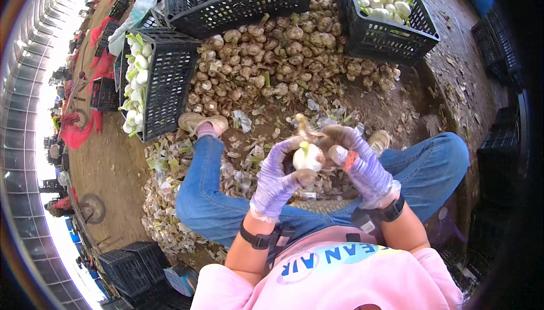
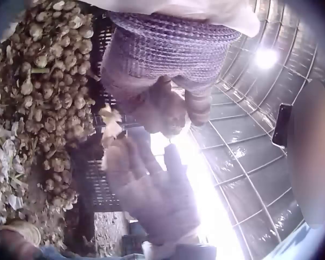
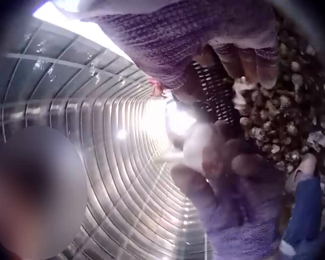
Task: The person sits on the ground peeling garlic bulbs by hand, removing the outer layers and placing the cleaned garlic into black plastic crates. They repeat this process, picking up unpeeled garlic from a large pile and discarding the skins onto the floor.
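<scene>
A white garlic bulb (image 1: pixel 309 159) with a short green stem sits between the fingers and thumb of my left hand (image 1: pixel 272 179), which wears a purple knit glove with bare-looking fingertips. My right hand (image 1: pixel 365 168), gloved the same way, is close beside the bulb, its fingers bent loosely and the thumb apart from them. Orange tape (image 1: pixel 351 160) wraps that thumb. A strip of dry brown peel (image 1: pixel 303 123) shows at the right fingertips, above the bulb. In the right wrist view the bulb (image 3: pixel 197 147) is blurred and partly covered by left fingers.
A heap of unpeeled garlic (image 1: pixel 272 55) lies ahead, with loose peelings (image 1: pixel 170 208) around my legs. Black crates of white bulbs stand at the left (image 1: pixel 170 83), the back (image 1: pixel 243 7) and the right (image 1: pixel 391 38). Stacked crates (image 1: pixel 133 267) are behind at left.
</scene>
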